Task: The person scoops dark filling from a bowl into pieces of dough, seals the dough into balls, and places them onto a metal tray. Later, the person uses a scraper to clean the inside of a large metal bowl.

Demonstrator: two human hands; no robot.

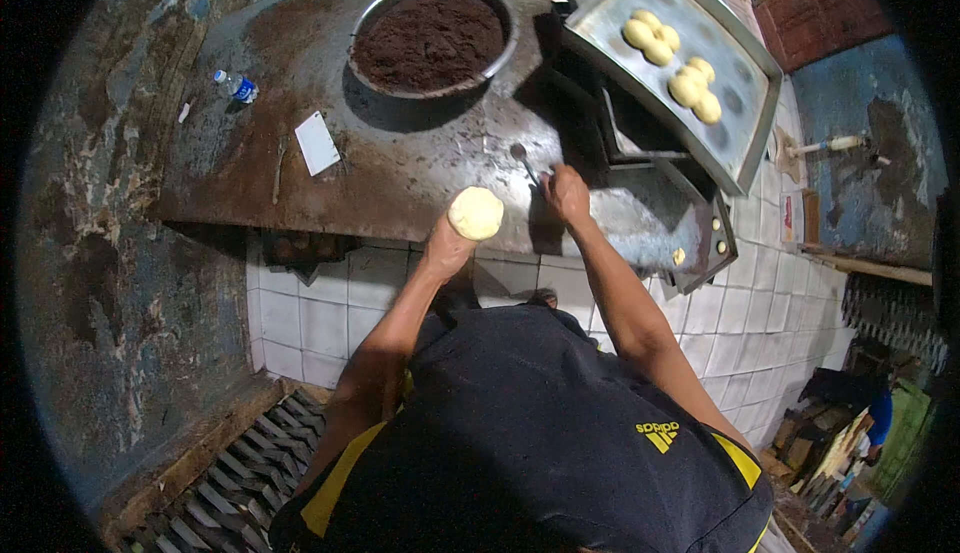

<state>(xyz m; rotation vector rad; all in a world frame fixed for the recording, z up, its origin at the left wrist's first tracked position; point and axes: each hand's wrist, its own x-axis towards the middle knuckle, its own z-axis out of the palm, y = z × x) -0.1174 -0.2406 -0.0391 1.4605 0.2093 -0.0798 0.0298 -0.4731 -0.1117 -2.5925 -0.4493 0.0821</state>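
Holding a pale, flat dough round (476,213) in the cupped left hand (449,243), above the near edge of the table (380,183), and grasping a spoon (530,164) by its handle in the closed right hand (567,196). Facing a basin (430,94) of dark brown filling (430,38) near the far edge, with dough balls (690,88) on a tray (725,148) at the far right corner and a bottle (236,86) toward the left edge.

Pale dough (476,214) partly hides the left grip (449,245), and the right grip (567,195) partly covers a spoon (519,153).
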